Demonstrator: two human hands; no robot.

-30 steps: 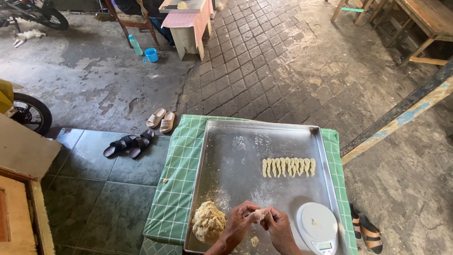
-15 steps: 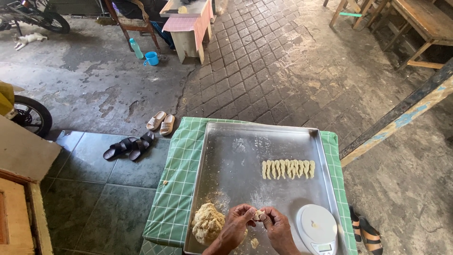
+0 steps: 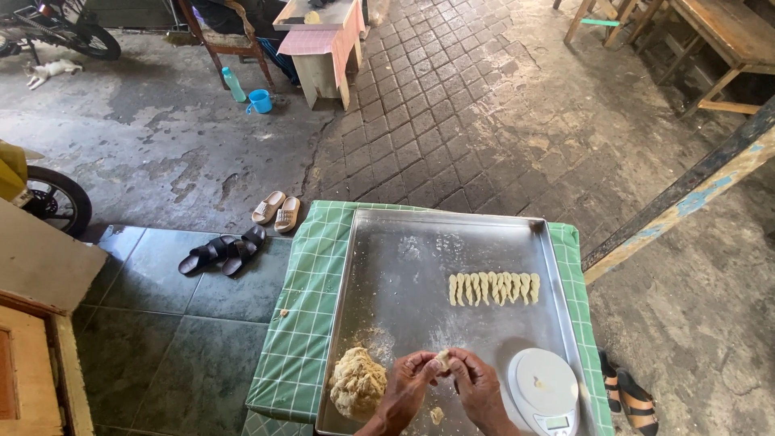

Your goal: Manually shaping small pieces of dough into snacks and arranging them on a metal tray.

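Over the near end of a metal baking tray [image 3: 404, 266], my left hand [image 3: 406, 387] and my right hand [image 3: 478, 387] meet, both pinching a small piece of pale dough [image 3: 441, 360] between the fingertips. A rough lump of dough [image 3: 357, 383] lies on the tray just left of my left hand. A small scrap of dough [image 3: 436, 416] sits under my hands. Further up the tray lies a row of several twisted dough strips [image 3: 494, 288]. A round white kitchen scale [image 3: 542, 390] stands at the tray's near right corner, close to my right hand.
The tray rests on a green checked cloth [image 3: 303, 323] over a small table. Black sandals [image 3: 222, 252] and beige sandals [image 3: 276, 211] lie on the floor to the left, another pair [image 3: 628, 397] at the right. A pink-covered stool [image 3: 321, 48], blue cup [image 3: 259, 101] and motorbike wheel [image 3: 52, 199] stand beyond.
My hands have stayed at the tray's near end, working the small dough piece between the fingers. The view has shifted only slightly.
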